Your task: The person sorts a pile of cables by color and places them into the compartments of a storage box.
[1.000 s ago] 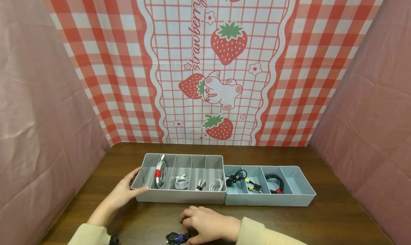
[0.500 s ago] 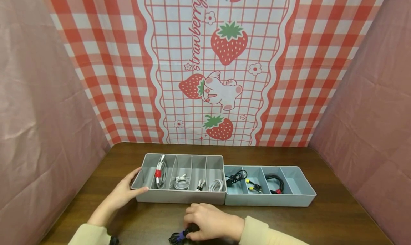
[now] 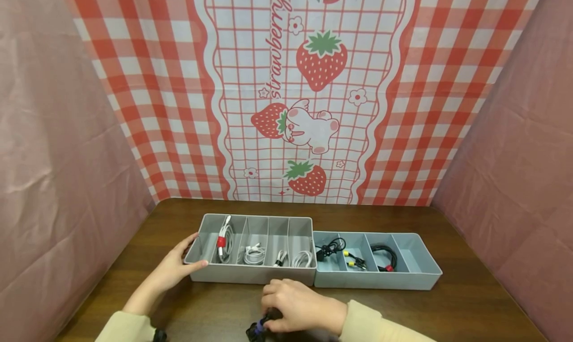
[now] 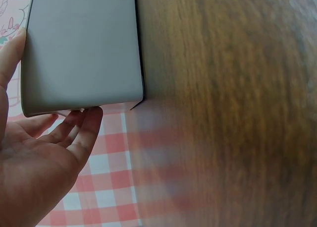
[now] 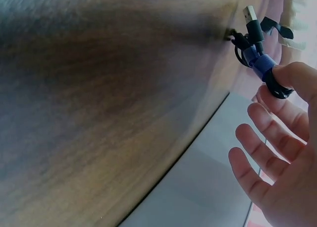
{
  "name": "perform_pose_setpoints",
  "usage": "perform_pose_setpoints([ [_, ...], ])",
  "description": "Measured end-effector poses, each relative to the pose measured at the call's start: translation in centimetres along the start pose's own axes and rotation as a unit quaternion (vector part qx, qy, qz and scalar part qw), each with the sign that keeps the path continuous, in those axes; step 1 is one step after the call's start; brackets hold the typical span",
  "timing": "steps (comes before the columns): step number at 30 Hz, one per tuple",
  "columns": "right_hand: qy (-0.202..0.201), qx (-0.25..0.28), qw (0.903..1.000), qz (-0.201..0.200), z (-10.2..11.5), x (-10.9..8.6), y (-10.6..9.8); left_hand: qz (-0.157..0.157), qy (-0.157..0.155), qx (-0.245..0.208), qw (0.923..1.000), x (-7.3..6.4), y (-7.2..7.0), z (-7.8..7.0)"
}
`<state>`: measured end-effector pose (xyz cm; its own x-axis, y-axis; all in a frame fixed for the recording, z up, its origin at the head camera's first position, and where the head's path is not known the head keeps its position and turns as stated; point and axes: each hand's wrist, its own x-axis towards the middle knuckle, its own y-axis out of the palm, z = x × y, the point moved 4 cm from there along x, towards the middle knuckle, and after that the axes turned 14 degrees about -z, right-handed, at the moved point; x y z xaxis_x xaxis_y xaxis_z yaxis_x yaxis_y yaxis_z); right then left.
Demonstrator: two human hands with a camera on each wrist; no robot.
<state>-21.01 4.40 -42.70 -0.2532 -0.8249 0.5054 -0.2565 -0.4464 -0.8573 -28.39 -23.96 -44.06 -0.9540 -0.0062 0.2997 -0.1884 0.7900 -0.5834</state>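
My right hand (image 3: 297,306) pinches a coiled black USB cable (image 3: 256,330) over the table in front of the boxes. In the right wrist view, thumb and forefinger hold one end of the cable (image 5: 278,88); a blue-purple tie (image 5: 263,64) wraps it and its metal plug points away. The other fingers spread loosely. My left hand (image 3: 172,268) holds the left end of a grey divided box (image 3: 250,274), thumb on the front rim. The left wrist view shows its fingertips (image 4: 93,115) against the box's end wall.
White cables lie in the grey box, one with a red tie (image 3: 221,242). A blue-grey divided box (image 3: 378,281) adjoins it on the right, holding black cables (image 3: 330,248), some with yellow ends. A checked strawberry cloth (image 3: 322,63) hangs behind the wooden table (image 3: 371,213).
My right hand has lifted the black cable and moved slightly right and toward the boxes, the bundle now hanging more steeply. My left hand stays on the grey box.
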Motion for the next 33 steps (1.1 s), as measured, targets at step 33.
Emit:
perform_pose_setpoints([
  [33,0.016,-0.006,0.9998,0.002,-1.8,-0.7,-4.6,0.007,-0.009,0.019,0.9997,0.0,0.0,0.0],
])
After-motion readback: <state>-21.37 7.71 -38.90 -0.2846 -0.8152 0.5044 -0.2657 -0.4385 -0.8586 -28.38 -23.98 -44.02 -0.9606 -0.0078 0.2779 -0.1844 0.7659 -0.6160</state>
